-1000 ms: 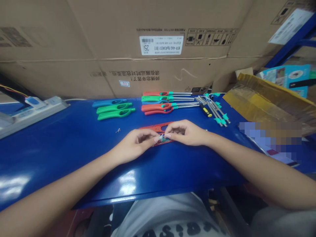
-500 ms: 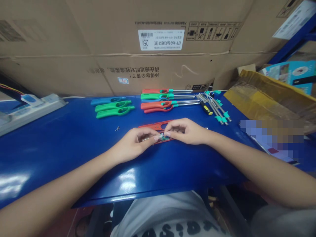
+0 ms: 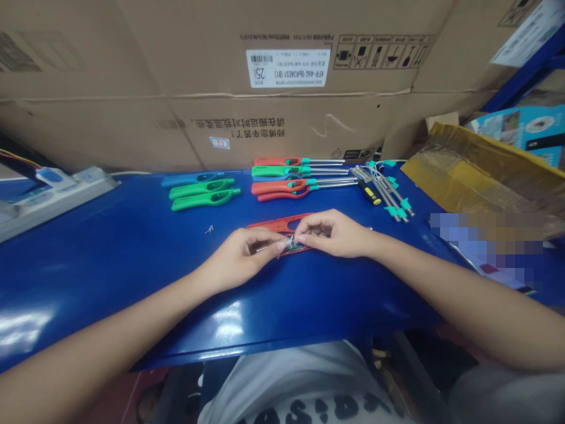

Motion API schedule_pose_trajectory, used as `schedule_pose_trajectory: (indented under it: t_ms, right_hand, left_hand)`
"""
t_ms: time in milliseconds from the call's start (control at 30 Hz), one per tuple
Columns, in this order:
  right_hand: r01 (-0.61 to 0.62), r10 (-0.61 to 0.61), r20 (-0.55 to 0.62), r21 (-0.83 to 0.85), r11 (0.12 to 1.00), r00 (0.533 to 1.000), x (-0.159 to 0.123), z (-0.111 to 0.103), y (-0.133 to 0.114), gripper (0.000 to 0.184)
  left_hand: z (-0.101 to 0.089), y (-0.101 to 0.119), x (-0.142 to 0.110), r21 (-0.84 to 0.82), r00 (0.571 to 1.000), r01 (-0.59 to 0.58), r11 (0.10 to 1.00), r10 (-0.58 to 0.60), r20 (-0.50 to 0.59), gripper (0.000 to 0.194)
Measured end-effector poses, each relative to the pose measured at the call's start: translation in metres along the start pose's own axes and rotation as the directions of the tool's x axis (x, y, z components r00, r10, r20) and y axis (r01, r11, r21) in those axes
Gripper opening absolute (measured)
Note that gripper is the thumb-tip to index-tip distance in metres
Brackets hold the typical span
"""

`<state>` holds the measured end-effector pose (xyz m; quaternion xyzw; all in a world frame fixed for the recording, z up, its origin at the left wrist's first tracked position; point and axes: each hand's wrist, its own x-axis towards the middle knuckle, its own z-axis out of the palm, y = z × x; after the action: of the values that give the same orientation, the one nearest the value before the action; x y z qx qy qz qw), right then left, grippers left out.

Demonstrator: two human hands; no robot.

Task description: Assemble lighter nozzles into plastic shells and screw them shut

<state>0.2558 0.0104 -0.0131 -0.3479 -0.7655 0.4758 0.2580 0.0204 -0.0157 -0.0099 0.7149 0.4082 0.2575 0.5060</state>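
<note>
My left hand [image 3: 247, 256] is closed in a pinch on a small, pale, partly see-through part [image 3: 287, 242]. The fingertips of my right hand [image 3: 333, 234] press together at the other end of that part, and whatever they grip is too small to name. Beneath and behind both hands lies a red lighter casing half [image 3: 276, 226]. A second red casing piece [image 3: 298, 250] sits nearer to me, with a bit of green on it, mostly covered by my fingers.
Green lighter handles [image 3: 203, 202] and a blue one [image 3: 189, 180] lie back left. Several lighters with metal tubes [image 3: 282, 187] are at the back middle. Right of them are a screwdriver [image 3: 369, 194] and loose tubes [image 3: 392, 197]. Small screws [image 3: 209, 229] lie left, a power strip [image 3: 79, 188] further left.
Hardly anything differs. Both hands stay over the red casing, fingertips shifting very slightly around the small part; the view has tilted a little.
</note>
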Motion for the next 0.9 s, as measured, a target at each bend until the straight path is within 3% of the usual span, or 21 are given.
schedule_pose_trajectory:
  t_ms: [600, 900]
  right_hand:
    - [0.007, -0.007, -0.005, 0.019, 1.0, 1.0, 0.0001, 0.0032, -0.0012, 0.017]
    - [-0.026, 0.029, -0.04, 0.084, 0.996, 0.999, 0.0035, 0.0055, -0.0009, 0.018]
  left_hand:
    - [0.0045, -0.0019, 0.0, 0.011, 1.0, -0.027, 1.0, 0.027, 0.006, 0.031]
    - [0.0058, 0.0008, 0.0026, -0.024, 0.999, -0.023, 0.999, 0.022, -0.041, 0.029]
